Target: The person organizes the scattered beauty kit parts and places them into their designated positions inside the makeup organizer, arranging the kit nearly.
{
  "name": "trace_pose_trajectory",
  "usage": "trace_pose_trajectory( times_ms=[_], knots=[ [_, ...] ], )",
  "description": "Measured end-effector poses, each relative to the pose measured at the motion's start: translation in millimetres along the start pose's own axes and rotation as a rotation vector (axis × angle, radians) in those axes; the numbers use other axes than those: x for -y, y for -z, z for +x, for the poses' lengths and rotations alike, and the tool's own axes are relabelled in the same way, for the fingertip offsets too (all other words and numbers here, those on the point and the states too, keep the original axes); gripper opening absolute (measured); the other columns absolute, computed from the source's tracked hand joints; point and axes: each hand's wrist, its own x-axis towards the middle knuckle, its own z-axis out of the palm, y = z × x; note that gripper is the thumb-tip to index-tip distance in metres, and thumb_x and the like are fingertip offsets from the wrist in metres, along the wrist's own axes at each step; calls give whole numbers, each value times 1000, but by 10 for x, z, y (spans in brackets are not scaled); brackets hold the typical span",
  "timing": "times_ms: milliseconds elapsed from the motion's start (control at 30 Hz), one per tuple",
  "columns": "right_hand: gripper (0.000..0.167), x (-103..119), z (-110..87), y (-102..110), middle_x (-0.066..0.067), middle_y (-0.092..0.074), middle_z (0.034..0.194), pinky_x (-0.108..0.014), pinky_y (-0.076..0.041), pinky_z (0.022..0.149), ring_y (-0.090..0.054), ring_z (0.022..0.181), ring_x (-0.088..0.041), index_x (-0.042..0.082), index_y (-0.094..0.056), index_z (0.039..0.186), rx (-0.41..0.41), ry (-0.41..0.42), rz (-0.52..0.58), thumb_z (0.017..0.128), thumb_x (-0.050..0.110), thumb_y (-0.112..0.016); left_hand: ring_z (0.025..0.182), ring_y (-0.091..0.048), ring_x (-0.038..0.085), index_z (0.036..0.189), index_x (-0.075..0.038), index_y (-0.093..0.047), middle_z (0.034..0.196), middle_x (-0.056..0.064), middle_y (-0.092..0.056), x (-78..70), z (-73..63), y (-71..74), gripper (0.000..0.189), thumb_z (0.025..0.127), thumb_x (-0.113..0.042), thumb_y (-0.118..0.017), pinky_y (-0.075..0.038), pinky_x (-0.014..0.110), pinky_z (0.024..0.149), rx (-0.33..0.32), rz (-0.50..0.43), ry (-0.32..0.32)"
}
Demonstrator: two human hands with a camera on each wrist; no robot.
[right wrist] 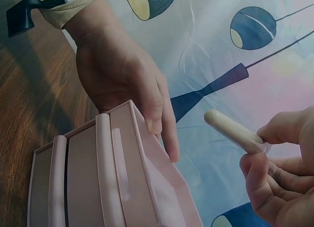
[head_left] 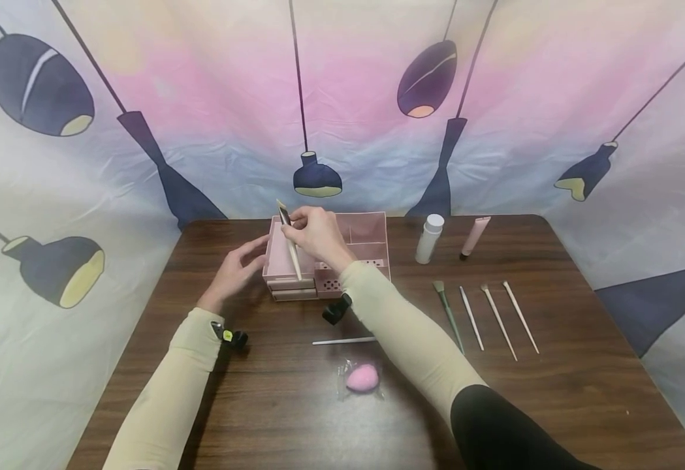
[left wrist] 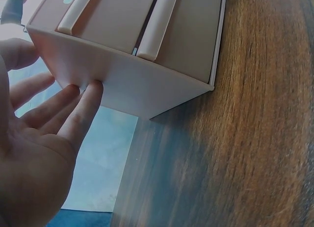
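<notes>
A pink makeup organizer (head_left: 281,287) with drawers and compartments stands at the back of the table. Above its left top section, my right hand (head_left: 321,235) pinches a makeup brush (head_left: 295,259) between thumb and fingers. The brush is tilted, bristles up and pale handle (right wrist: 233,130) down. My left hand (head_left: 230,277) is at the organizer's left side. In the left wrist view its fairly straight fingers (left wrist: 91,101) touch the pink side wall (left wrist: 125,87). The right hand and forearm hide part of the organizer.
Right of the organizer stand a white bottle (head_left: 429,240) and a pink tube (head_left: 475,238). A green brush (head_left: 449,316) and several white-handled tools (head_left: 501,323) lie in front of them. Nearer are a white stick (head_left: 342,341), partly under the right sleeve, and a wrapped pink sponge (head_left: 362,378).
</notes>
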Motion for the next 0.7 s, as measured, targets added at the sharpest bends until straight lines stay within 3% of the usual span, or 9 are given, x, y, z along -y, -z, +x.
trace_pose_trajectory(
  times_ms=[100,333,700],
  knots=[
    [28,-7,21,-18,0,-75,95,-20,-54,66,-70,82,-12,14,-72,109,2,-6,-3,88,33,-71,124,-52,41,142,5,-45,137,30,-52,63,16,-5,48,96,-4,-57,-42,8,90,-2,-14,-11],
    [26,-40,70,-84,1,-76,92,-20,-54,69,-70,80,-11,14,-73,106,-18,-23,-14,87,32,-71,125,-52,36,145,-7,-46,140,22,-53,407,91,-40,49,98,-13,-58,-42,10,93,-12,-17,-32],
    [24,-9,159,-171,1,-75,92,-22,-55,71,-70,81,-11,13,-73,103,-9,-34,17,87,31,-71,126,-52,37,145,-8,-48,142,20,-51,425,79,-33,48,98,-13,-58,-42,7,93,-26,-38,-52]
  ],
)
